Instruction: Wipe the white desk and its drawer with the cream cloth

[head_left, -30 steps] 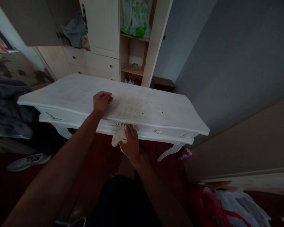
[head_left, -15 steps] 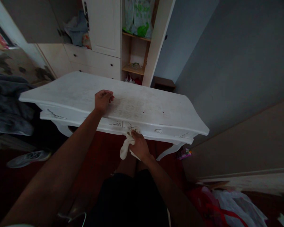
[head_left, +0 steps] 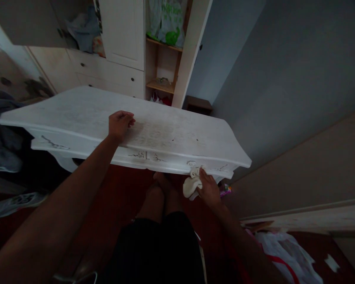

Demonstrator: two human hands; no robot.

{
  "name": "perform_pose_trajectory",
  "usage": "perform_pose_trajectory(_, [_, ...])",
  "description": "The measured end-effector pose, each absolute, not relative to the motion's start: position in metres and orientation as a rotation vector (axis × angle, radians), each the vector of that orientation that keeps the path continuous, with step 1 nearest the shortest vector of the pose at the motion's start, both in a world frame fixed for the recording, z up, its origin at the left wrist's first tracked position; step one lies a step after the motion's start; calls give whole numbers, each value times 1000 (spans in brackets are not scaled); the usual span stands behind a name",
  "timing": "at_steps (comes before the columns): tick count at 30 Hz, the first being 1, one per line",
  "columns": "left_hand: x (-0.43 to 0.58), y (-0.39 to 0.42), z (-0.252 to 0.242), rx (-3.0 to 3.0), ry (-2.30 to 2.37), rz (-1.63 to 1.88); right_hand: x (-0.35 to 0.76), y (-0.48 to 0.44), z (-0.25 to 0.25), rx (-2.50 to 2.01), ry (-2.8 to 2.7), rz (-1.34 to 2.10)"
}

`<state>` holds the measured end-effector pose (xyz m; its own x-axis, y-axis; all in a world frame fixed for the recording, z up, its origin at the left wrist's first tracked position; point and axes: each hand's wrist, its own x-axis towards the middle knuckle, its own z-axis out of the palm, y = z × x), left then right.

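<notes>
A white table (head_left: 85, 106) with carved drawer fronts stands before me, its top smudged grey near the middle. My left hand (head_left: 119, 125) is closed loosely, with nothing showing in the fingers, over the left-centre of the tabletop near the front edge. Gripped in my right hand (head_left: 209, 188) is a bunched cream cloth (head_left: 191, 187). The cloth touches the front of the right drawer, just below its round white knob (head_left: 191, 163). Part of the cloth hangs below the drawer's lower edge. Two small dark specks lie on the tabletop.
Behind the table stands a white wardrobe (head_left: 122, 31) with open doors and a plastic bag (head_left: 167, 23) on a shelf. A grey wall (head_left: 284, 79) runs along the right. Bags (head_left: 284, 248) lie at lower right; a shoe (head_left: 16, 203) is on the red floor at left.
My right hand has slid the cloth rightward along the drawer front, from the table's centre to the right knob. My left hand stays over the tabletop. The view has shifted slightly right.
</notes>
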<state>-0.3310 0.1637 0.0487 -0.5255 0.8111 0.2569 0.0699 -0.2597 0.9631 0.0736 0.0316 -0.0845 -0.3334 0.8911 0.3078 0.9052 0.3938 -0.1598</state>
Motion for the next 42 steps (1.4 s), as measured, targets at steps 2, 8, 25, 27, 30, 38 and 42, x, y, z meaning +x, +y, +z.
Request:
perform_pose_trajectory(2, [-331,163,49,1095,1482,1827,99,32,-87,-1566,-2290,-79])
perform_pose_trajectory(8, [-331,163,49,1132,1471,1821,140,28,-98,-1587,-1996,-74])
perform_pose_trajectory(25, [-332,166,47,1123,1501,1829,79,15,-56,-1344,-1268,172])
perform_pose_trajectory(27, [-331,166,48,1099,1509,1833,50,18,-54,-1367,-1251,276])
perform_pose_trajectory(30, [-330,165,49,1091,1493,1832,9,19,-53,-1346,-1250,326])
perform_pose_trajectory(38, [-330,164,51,1099,1496,1833,-39,17,-42,-1308,-1509,198])
perform_pose_trajectory(42, [-331,165,50,1105,1499,1841,-50,23,-41,-1202,-1687,301])
